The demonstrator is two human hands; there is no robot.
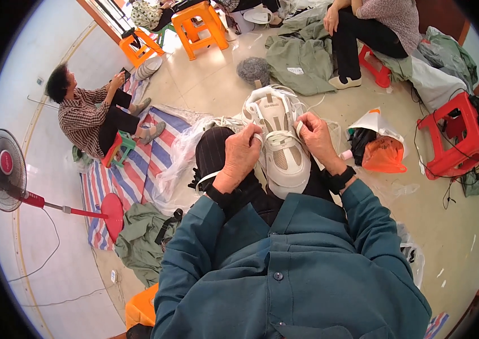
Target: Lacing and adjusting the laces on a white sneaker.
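A white and beige sneaker [288, 169] rests on my lap, its toe pointing toward me. A pale shoelace [280, 137] crosses the lower part of its tongue. My left hand [239, 158] is closed in a pinch on the lace at the shoe's left side, and a white length of lace trails below that hand. On the other side, my right hand [318, 141] pinches the lace between thumb and finger. Black bands circle both wrists. More pale laces lie beyond the shoe, partly hidden by it.
A white bag with orange and black contents [383, 144] stands right of my knees, near a red stool [457, 135]. Clear plastic and a striped sheet [132, 164] spread leftward. A pedestal fan [5, 169] leans at far left. Other people sit around the room.
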